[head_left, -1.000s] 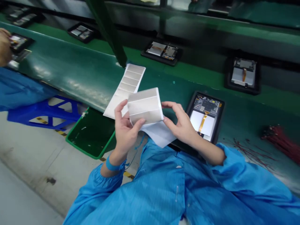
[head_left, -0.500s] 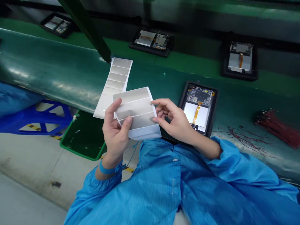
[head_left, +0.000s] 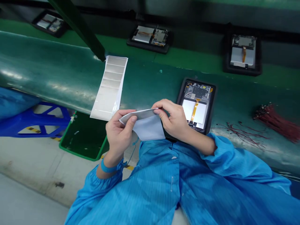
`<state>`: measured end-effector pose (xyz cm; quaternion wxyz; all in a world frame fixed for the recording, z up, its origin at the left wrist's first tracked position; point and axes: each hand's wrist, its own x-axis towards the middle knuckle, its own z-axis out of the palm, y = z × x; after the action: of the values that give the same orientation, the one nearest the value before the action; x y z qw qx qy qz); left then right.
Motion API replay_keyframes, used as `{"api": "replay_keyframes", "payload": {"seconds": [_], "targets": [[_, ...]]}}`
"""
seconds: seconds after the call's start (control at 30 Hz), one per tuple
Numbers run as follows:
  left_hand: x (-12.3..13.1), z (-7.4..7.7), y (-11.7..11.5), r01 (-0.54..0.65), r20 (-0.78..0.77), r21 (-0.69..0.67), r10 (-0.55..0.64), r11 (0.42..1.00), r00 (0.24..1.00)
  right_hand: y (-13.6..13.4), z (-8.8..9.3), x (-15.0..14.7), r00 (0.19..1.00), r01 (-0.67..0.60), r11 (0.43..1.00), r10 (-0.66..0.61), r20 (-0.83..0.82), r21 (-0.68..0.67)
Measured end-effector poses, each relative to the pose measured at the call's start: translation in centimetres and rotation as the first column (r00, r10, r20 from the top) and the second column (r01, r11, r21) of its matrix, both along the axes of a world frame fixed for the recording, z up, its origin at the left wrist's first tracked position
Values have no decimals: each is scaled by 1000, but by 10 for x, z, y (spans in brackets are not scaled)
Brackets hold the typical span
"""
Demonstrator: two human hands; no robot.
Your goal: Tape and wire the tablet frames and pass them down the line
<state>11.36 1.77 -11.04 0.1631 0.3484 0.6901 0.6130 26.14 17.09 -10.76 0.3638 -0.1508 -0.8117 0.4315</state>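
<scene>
Between both hands is a sheet of silvery-grey adhesive strips (head_left: 150, 126), bent so that its pale backing hangs down toward my jacket. My left hand (head_left: 120, 129) pinches its left end between thumb and fingers. At the right end, my right hand (head_left: 172, 117) grips the upper edge with thumb and forefinger. More sheets of the same strips (head_left: 110, 87) lie on the green bench behind my left hand. Just beyond my right hand sits an opened tablet (head_left: 197, 104) in a black tray, its circuit board, white battery and orange flex cable showing.
Along the back stand more opened tablets, at left (head_left: 49, 23), middle (head_left: 150, 39) and right (head_left: 243, 53). Red wires (head_left: 276, 123) lie bundled at right. A green post (head_left: 79, 29) rises from the bench (head_left: 58, 72). Below are a green bin (head_left: 82, 137) and a blue stool (head_left: 47, 120).
The sheet, earlier facing me nearly flat, is now folded over and tipped edge-on. My right fingers have closed on its edge. The whole view has shifted slightly.
</scene>
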Motion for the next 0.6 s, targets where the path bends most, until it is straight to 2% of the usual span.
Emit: {"api": "replay_keyframes", "payload": {"seconds": [0.17,0.3,0.37,0.6], "targets": [[1,-4,4,-73,57,9,72,997,996,-4,-3,0,993,82,996,-85,82,42],[1,-3,9,-91,176,5,89,996,980,0,-8,1,980,110,963,-146,133,246],[2,0,12,-90,262,9,85,996,961,3,-10,3,977,100,934,-158,145,342],[7,12,23,-70,524,10,54,998,850,11,-12,18,984,41,883,-116,133,467]]}}
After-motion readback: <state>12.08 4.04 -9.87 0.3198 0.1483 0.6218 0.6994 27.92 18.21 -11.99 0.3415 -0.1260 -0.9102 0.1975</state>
